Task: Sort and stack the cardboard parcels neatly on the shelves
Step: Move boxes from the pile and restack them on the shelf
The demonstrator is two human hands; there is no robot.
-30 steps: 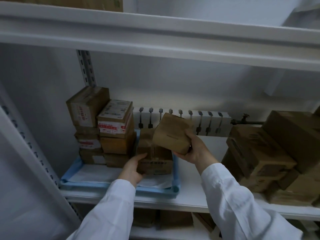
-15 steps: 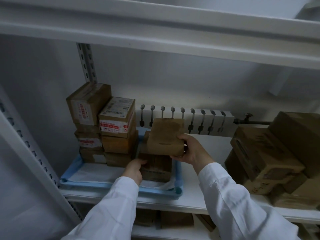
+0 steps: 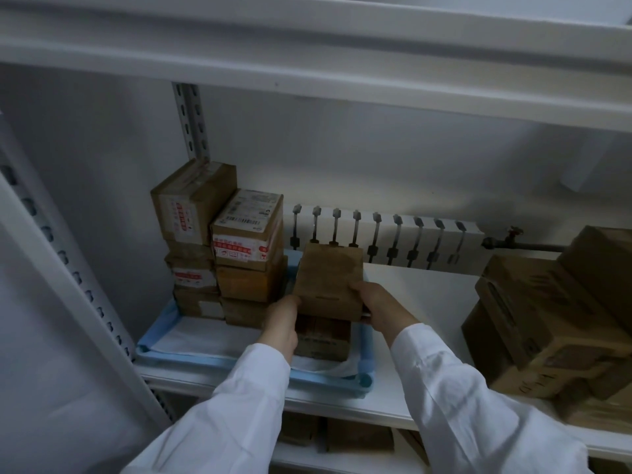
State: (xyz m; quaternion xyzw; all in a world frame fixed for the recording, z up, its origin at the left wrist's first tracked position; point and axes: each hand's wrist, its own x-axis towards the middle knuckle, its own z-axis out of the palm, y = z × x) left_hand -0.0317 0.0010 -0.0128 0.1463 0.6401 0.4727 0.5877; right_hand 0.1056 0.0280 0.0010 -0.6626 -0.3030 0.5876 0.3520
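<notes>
Arms outstretched; left hand [image 3: 282, 323], right hand [image 3: 379, 306] fingers grasping parcel [image 3: 330, 278] at opposite sides.

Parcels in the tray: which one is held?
The plain brown parcel above the right-hand stack, gripped between left hand and right hand; labelled ones stand leftward.

We're in a storeroom: white metal shelf [image 3: 427, 295] on slotted uprights [image 3: 189, 121], labelled parcels [image 3: 246, 230] stacked left of the radiator [image 3: 386, 230], more boxes [image 3: 547, 319] right of it, upper shelf [image 3: 342, 73] above it.
</notes>
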